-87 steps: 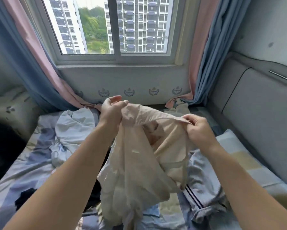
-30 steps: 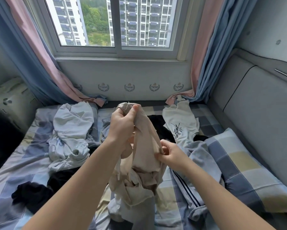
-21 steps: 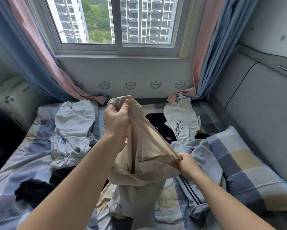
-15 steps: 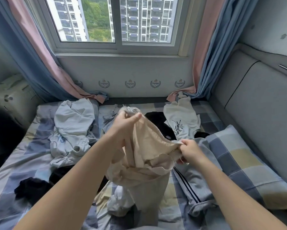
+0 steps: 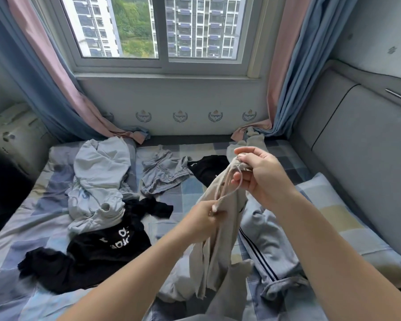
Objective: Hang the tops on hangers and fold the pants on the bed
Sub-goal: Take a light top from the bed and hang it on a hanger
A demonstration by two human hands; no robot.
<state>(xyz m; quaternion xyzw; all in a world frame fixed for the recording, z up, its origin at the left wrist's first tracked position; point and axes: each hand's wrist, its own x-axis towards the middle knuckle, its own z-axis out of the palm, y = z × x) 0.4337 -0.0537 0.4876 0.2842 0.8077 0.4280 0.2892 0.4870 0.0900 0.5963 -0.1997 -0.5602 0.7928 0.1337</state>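
Note:
I hold beige drawstring pants [image 5: 214, 249] up over the checked bed [image 5: 28, 230]. My right hand [image 5: 257, 174] grips their waistband high at centre right, and a loop of drawstring hangs from it. Lower down, my left hand [image 5: 204, 221] pinches the fabric and the cord's end. The legs hang down in a bunch to the bed's near edge. On the bed lie a pale grey top [image 5: 97, 179], a black printed top [image 5: 106, 242], grey shorts [image 5: 162, 174], a black garment [image 5: 208, 167] and grey striped pants [image 5: 266, 239].
A white garment [image 5: 248, 144] lies by the window wall at the back. A checked pillow [image 5: 343, 218] rests against the grey padded headboard [image 5: 366, 158] on the right. Curtains hang at both sides of the window. A dark shape fills the left edge.
The beige pants went from a spread-open bundle to a narrow hanging strip. My right hand rose to the waistband, my left dropped lower and took the cord. More clothes on the bed show now.

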